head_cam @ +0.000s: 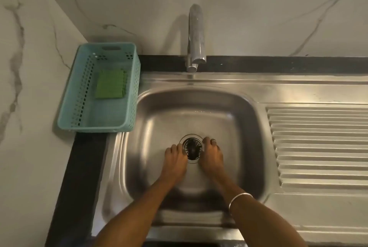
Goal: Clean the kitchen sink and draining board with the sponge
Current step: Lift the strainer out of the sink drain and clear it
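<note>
Head view, hands: both reach down into the sink (249, 119). Left hand (175, 159) and right hand (212, 157) flank the drain strainer (191, 148), fingertips at its rim.
Left grip: fingers bent down onto the strainer's left edge; whether it pinches the rim or only touches, I cannot tell.
Right grip: same on the right edge, ring on 1 finger, bangle (240, 199) at the wrist; pinching or only touching, I cannot tell.
Sponge: green sponge (110, 84) lies flat inside the teal basket (75, 95) on the surface left of the sink, well apart from both hands, untouched.
Draining board: ribbed draining board (318, 147) to the right of the basin, nothing on it.
Tap: tap (196, 37) stands over the basin's back edge; no stream visible from the spout.
Progress, my read: scrubbing not yet begun; hands seem busy with the strainer first.
Risk 1: if the strainer is lifted out, trapped debris could drop back into the drain or spill across the basin, caused by tilting it on the way up.
Risk 2: wet steel looks slick; a fingertip hold on a thin rim could slip and let the strainer clatter down.
Risk 3: reaching left for the sponge with wet hands could nudge the light basket, which sits partly over the dark edge of the surface.
Risk 4: the bangle may scrape the basin wall during scrubbing.
</note>
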